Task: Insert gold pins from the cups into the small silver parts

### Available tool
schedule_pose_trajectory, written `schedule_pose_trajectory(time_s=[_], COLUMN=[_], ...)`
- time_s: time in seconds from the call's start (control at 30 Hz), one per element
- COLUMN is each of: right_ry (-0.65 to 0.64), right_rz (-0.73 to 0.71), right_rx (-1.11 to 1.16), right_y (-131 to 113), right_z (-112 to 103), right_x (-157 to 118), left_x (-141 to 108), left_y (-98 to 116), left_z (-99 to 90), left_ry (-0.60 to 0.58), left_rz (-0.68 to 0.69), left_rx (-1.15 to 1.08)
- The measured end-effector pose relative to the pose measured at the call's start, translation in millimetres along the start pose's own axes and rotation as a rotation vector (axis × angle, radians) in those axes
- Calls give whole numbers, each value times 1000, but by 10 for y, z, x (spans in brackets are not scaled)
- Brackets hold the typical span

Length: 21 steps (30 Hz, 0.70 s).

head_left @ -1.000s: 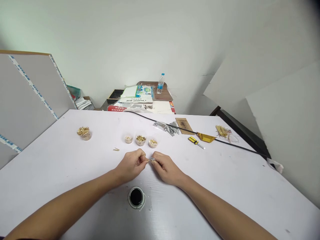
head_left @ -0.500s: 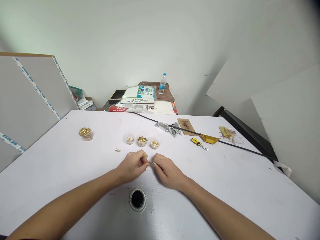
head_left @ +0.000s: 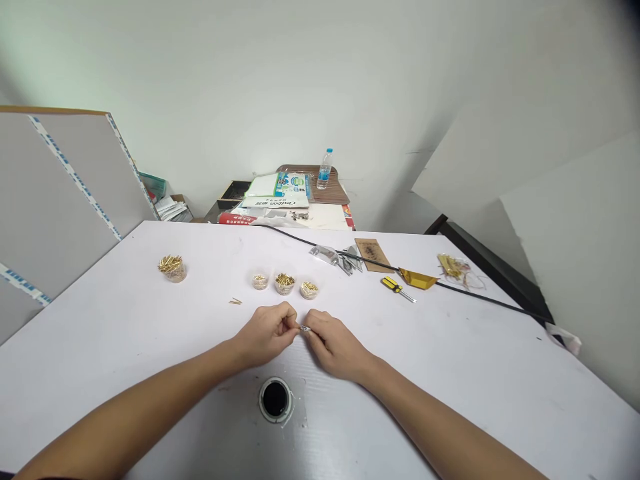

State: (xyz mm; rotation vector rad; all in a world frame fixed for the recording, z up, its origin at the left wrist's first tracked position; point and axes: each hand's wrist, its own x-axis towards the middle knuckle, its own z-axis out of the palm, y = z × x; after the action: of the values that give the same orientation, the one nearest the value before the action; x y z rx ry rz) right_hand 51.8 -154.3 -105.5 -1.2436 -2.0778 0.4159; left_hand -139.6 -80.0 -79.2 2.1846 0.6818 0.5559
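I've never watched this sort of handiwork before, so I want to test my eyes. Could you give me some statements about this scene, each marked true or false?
1. The left hand and right hand are close together. True.
2. The right hand holds nothing. False: it pinches a silvery piece, too small to identify.
3. A screwdriver lies to the right of three small cups. True.
4. Those three cups are empty. False: each holds gold-coloured pieces.
5. A water bottle stands on a brown tray, beyond the white table. True.
6. The bottle is capped in red. False: its cap is blue.
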Motion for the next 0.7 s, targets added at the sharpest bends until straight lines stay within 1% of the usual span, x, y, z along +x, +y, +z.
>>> schedule_pose_trajectory(time_s=[0.1,0.17,0.23,0.33,0.37,0.4,0.47,0.53,0.6,0.7], right_ry=[8,38,90,172,189,197,189,161,129,101], right_rz=[17,50,95,170,192,207,215,200,187,196], right_rx=[11,9,11,45,56,63,61,43,30,34], right_y=[-10,-21,-29,-20,-12,-3,12,18,16,8], right_z=[1,-2,-8,-17,-19,-20,-19,-18,-20,-28], right_x=[8,8,1,-13,-15,-15,-8,4,13,14], left_x=[26,50,60,0,-43,-94,-207,-306,-377,-427], left_y=[19,52,87,91,69,35,-63,-181,-293,-419], left_z=[-8,-73,-210,-522,-633,-739,-912,-1018,-1058,-1040], left_ry=[12,0,-52,-176,-189,-171,-78,-1,22,22], left_rz=[6,9,8,-18,-33,-46,-49,-40,-38,-16], left_rx=[5,30,110,305,362,411,513,625,706,719])
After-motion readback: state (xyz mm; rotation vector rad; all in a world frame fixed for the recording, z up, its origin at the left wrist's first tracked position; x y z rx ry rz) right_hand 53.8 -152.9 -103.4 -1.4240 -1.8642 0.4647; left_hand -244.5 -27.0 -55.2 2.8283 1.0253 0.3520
